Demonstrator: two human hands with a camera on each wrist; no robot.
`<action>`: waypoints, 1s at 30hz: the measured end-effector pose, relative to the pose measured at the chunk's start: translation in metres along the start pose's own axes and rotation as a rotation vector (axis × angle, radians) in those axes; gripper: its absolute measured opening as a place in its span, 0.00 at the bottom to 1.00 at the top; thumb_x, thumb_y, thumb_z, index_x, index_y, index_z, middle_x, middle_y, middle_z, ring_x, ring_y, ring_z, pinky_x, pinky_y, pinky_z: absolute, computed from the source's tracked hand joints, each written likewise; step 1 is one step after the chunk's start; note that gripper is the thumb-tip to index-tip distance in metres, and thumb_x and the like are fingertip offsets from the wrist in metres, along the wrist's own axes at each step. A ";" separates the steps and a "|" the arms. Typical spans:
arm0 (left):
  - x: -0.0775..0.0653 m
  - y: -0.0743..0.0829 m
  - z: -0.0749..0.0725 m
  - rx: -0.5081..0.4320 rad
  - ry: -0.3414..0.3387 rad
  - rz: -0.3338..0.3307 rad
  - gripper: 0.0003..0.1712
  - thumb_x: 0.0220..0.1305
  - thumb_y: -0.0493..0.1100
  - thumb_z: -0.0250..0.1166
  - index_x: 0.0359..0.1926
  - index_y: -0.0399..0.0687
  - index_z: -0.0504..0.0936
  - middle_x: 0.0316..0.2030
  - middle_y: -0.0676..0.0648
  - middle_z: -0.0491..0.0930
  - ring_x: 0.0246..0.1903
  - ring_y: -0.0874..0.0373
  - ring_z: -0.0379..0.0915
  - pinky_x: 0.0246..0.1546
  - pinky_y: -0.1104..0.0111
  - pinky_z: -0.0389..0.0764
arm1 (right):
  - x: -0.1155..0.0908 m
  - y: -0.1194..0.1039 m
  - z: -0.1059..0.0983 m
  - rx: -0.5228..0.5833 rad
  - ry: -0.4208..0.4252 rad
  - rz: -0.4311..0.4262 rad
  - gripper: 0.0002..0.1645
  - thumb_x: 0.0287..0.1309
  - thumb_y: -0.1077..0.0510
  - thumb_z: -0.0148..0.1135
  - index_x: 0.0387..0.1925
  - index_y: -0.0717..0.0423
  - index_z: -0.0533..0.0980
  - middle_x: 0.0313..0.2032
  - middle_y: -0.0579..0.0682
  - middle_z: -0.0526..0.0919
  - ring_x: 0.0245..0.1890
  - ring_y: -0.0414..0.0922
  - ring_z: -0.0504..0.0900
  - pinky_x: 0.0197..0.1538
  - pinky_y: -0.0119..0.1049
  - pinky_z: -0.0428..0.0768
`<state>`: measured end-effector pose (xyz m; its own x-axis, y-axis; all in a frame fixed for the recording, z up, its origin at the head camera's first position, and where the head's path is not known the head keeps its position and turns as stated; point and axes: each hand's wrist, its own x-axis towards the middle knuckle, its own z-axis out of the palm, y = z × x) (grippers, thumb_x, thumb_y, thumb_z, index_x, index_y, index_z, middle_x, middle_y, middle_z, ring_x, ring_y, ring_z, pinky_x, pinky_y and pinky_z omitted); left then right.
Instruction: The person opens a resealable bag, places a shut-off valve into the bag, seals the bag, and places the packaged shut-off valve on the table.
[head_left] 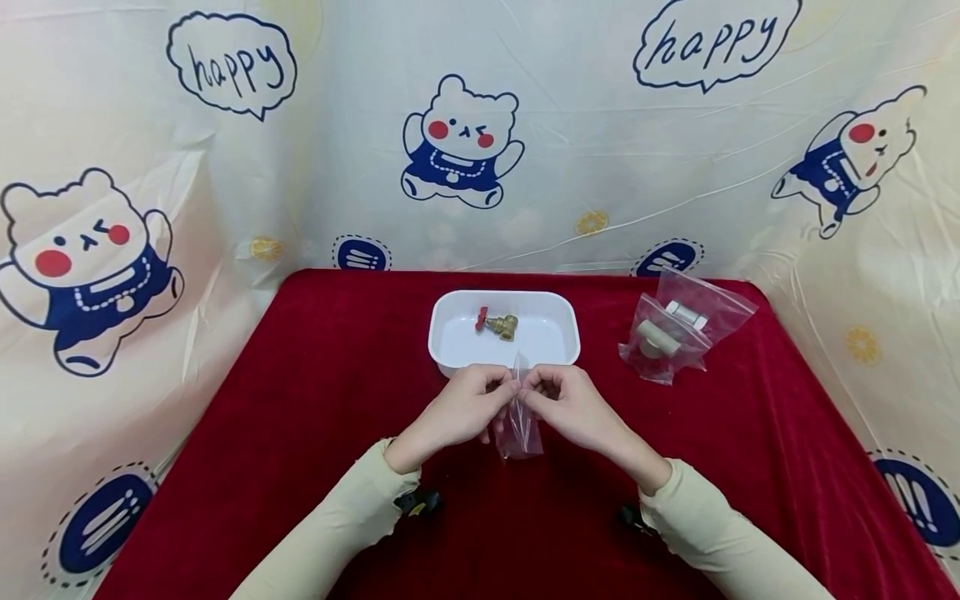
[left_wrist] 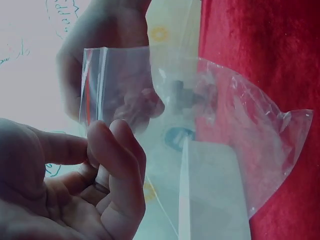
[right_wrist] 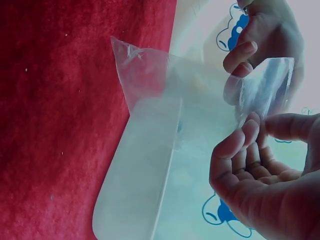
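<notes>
A clear zip-lock bag (head_left: 520,437) hangs between my two hands in front of the white tray. My left hand (head_left: 468,406) pinches its upper edge between thumb and fingertips. My right hand (head_left: 573,407) pinches the same edge right beside it, thumb against fingers. In the left wrist view the bag (left_wrist: 270,130) shows a red line along its seal strip, and the background is visible through its film. A brass valve (head_left: 504,325) with a red handle lies inside the white tray (head_left: 547,329), just beyond the hands.
At the right rear of the red cloth (head_left: 360,375) lie clear bags, one with a beige pipe fitting (head_left: 657,339) and one with a white fitting (head_left: 686,314). A printed curtain (head_left: 562,150) encloses the table at the back and sides.
</notes>
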<state>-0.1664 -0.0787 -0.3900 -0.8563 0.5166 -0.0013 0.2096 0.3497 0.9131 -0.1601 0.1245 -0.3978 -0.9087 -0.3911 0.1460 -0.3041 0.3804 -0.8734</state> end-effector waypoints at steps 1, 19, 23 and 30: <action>0.000 -0.001 0.000 0.009 0.005 0.004 0.21 0.81 0.41 0.55 0.25 0.44 0.76 0.17 0.47 0.77 0.13 0.53 0.74 0.18 0.49 0.83 | 0.000 0.000 0.000 -0.015 0.009 0.000 0.07 0.66 0.64 0.65 0.30 0.55 0.83 0.25 0.42 0.79 0.27 0.39 0.76 0.32 0.30 0.74; 0.001 0.002 0.000 0.077 0.063 0.041 0.19 0.81 0.43 0.58 0.29 0.39 0.78 0.15 0.49 0.73 0.10 0.54 0.73 0.15 0.62 0.78 | 0.001 0.001 0.002 -0.052 0.061 -0.033 0.07 0.65 0.65 0.65 0.35 0.54 0.87 0.29 0.42 0.85 0.29 0.40 0.81 0.36 0.32 0.80; 0.001 0.002 0.000 0.103 0.075 0.042 0.19 0.79 0.41 0.57 0.27 0.42 0.77 0.15 0.49 0.74 0.11 0.55 0.73 0.15 0.62 0.78 | 0.001 0.001 0.002 -0.063 0.081 -0.049 0.07 0.66 0.64 0.66 0.32 0.53 0.86 0.27 0.41 0.84 0.27 0.40 0.80 0.34 0.32 0.79; -0.001 0.001 -0.005 0.139 0.090 0.038 0.16 0.73 0.36 0.58 0.24 0.47 0.78 0.15 0.50 0.75 0.12 0.56 0.73 0.15 0.63 0.77 | -0.002 0.001 -0.002 -0.093 0.111 -0.029 0.09 0.62 0.66 0.64 0.29 0.51 0.84 0.24 0.40 0.82 0.25 0.40 0.79 0.31 0.33 0.78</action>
<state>-0.1676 -0.0824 -0.3867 -0.8839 0.4618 0.0741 0.3005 0.4392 0.8467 -0.1594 0.1276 -0.3980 -0.9234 -0.3105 0.2257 -0.3516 0.4480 -0.8220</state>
